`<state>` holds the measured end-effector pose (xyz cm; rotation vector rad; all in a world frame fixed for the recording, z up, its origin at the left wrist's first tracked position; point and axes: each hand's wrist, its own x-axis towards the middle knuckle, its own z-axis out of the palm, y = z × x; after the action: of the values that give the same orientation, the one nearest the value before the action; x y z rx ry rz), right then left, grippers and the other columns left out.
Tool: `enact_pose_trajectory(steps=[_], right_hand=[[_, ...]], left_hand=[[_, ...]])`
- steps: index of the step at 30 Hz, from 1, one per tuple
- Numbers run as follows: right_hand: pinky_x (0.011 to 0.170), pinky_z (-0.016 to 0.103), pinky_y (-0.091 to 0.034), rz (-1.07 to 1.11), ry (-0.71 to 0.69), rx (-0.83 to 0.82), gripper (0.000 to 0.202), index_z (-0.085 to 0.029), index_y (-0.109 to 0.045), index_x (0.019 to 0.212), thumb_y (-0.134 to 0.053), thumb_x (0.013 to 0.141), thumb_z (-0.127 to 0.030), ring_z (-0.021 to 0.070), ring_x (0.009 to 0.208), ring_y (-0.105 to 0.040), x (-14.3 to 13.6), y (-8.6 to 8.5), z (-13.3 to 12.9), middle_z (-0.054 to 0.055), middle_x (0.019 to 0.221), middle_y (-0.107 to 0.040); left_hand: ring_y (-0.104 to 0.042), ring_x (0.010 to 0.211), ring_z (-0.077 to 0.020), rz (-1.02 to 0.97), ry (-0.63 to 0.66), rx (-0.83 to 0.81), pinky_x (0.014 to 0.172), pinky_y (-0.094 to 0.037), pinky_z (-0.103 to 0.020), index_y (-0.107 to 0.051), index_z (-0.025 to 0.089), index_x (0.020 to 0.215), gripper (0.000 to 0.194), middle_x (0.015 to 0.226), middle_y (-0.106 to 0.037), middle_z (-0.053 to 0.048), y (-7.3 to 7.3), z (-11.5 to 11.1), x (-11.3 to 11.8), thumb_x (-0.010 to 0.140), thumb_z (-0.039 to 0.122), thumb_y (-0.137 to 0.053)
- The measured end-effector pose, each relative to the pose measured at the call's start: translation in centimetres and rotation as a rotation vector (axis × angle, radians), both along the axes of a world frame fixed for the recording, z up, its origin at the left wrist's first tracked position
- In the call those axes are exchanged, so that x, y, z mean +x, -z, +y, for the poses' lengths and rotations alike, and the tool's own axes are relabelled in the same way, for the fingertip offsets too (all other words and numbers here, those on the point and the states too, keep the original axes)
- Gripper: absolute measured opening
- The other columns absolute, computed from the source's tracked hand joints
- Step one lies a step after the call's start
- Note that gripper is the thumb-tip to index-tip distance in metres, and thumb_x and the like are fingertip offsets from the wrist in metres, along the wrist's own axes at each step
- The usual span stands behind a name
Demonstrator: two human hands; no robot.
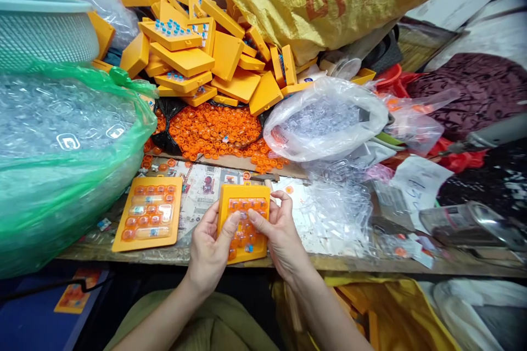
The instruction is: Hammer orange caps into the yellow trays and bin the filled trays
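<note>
Between my two hands is a yellow-orange plastic case (245, 192) with rows of orange caps and small blue bits in its window. My left hand (209, 247) is closed on its left edge, the thumb pressing on the front. The right hand (284, 238) grips the right side, thumb also on the caps and the fingers partly hidden behind. To the left, a second yellow-orange case (175, 219) lies flat on the worktop, its window showing orange caps and a few longer clear pieces. Loose orange caps (214, 126) are heaped behind the held case.
Several yellow cases (197, 60) are piled at the back. A green bag (61, 175) of clear pieces bulges at left, below a light-blue basket (45, 27). An open white bag (284, 145) and loose clear plastic pieces (337, 208) lie right. The worktop edge (370, 263) runs across the front.
</note>
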<state>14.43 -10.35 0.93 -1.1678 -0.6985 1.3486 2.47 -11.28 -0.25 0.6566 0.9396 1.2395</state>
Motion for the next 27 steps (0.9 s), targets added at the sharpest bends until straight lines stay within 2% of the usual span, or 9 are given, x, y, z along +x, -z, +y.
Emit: enact_pose_trajectory(steps=[5, 8, 10, 13, 15, 17, 21, 24, 27], right_hand=[[0.077, 0.030, -0.053, -0.109, 0.031, 0.016, 0.055, -0.031, -0.029, 0.101, -0.075, 0.070, -0.031, 0.0136, 0.085, -0.066, -0.7, 0.4, -0.3, -0.004, 0.093, -0.063], [0.076, 0.032, -0.054, -0.215, 0.009, 0.034, 0.050, -0.030, -0.028, 0.100, -0.070, 0.074, -0.035, 0.0151, 0.084, -0.067, -0.7, 0.4, -0.2, -0.003, 0.095, -0.063], [0.072, 0.034, -0.055, -0.318, -0.045, 0.050, 0.047, -0.029, -0.032, 0.100, -0.069, 0.073, -0.040, 0.0174, 0.082, -0.068, 0.2, 0.2, 0.5, -0.001, 0.093, -0.065], [0.073, 0.039, -0.053, -0.557, -0.086, 0.087, 0.036, -0.025, -0.047, 0.100, -0.065, 0.075, -0.044, 0.0209, 0.082, -0.066, 3.5, -0.4, 2.5, 0.004, 0.095, -0.066], [0.086, 0.046, -0.046, -0.763, -0.051, 0.122, 0.023, -0.024, -0.059, 0.093, -0.067, 0.073, -0.033, 0.0243, 0.094, -0.061, 6.2, -0.6, 4.0, 0.007, 0.103, -0.065], [0.097, 0.050, -0.036, -0.940, -0.053, 0.153, 0.013, -0.023, -0.066, 0.080, -0.066, 0.069, -0.017, 0.0278, 0.103, -0.057, 8.3, -0.2, 5.3, 0.008, 0.101, -0.067], [0.098, 0.051, -0.031, -1.145, -0.091, 0.228, 0.022, -0.023, -0.069, 0.067, -0.058, 0.068, -0.004, 0.0285, 0.099, -0.058, 9.9, 1.1, 6.2, 0.008, 0.087, -0.070], [0.094, 0.049, -0.037, -1.180, -0.044, 0.298, 0.021, -0.023, -0.071, 0.079, -0.054, 0.076, -0.010, 0.0269, 0.095, -0.058, 9.4, 1.1, 5.4, 0.009, 0.088, -0.067], [0.081, 0.041, -0.049, -1.135, -0.014, 0.355, 0.026, -0.022, -0.066, 0.106, -0.048, 0.087, -0.021, 0.0215, 0.085, -0.061, 8.0, -0.3, 3.2, 0.008, 0.091, -0.065]], left_hand=[[-0.063, 0.109, -0.0252, -0.007, -0.038, -0.035, 0.095, -0.050, -0.033, -0.054, 0.017, 0.127, 0.055, 0.118, -0.068, -0.010, 0.5, 0.0, 0.2, 0.076, 0.028, -0.073], [-0.064, 0.107, -0.0256, -0.040, -0.074, -0.079, 0.094, -0.051, -0.033, -0.056, 0.016, 0.123, 0.055, 0.115, -0.069, -0.010, 0.1, 0.1, 0.3, 0.073, 0.028, -0.075], [-0.066, 0.103, -0.0255, -0.117, -0.065, -0.151, 0.092, -0.053, -0.035, -0.056, 0.016, 0.121, 0.054, 0.112, -0.070, -0.010, -0.6, 0.4, 0.2, 0.073, 0.030, -0.075], [-0.069, 0.097, -0.0257, -0.239, -0.026, -0.302, 0.087, -0.056, -0.038, -0.056, 0.016, 0.117, 0.049, 0.107, -0.072, -0.010, -1.7, 1.0, -0.1, 0.074, 0.030, -0.075], [-0.069, 0.096, -0.0255, -0.277, -0.026, -0.382, 0.087, -0.056, -0.038, -0.058, 0.016, 0.114, 0.044, 0.106, -0.072, -0.010, -2.2, 1.5, -0.5, 0.075, 0.029, -0.074], [-0.068, 0.099, -0.0254, -0.313, -0.025, -0.430, 0.089, -0.055, -0.038, -0.058, 0.016, 0.114, 0.041, 0.109, -0.071, -0.011, -2.3, 1.9, -0.9, 0.078, 0.030, -0.072], [-0.064, 0.107, -0.0265, -0.424, 0.055, -0.468, 0.094, -0.053, -0.040, -0.055, 0.016, 0.121, 0.045, 0.118, -0.067, -0.013, -2.0, 1.8, -1.6, 0.081, 0.033, -0.068], [-0.064, 0.108, -0.0269, -0.467, 0.149, -0.425, 0.095, -0.052, -0.042, -0.046, 0.023, 0.132, 0.064, 0.122, -0.065, -0.010, -1.6, 1.3, -2.2, 0.074, 0.021, -0.074], [-0.063, 0.110, -0.0273, -0.437, 0.229, -0.332, 0.095, -0.051, -0.043, -0.035, 0.030, 0.139, 0.088, 0.125, -0.063, -0.008, -1.5, 0.9, -2.5, 0.065, 0.007, -0.077]])
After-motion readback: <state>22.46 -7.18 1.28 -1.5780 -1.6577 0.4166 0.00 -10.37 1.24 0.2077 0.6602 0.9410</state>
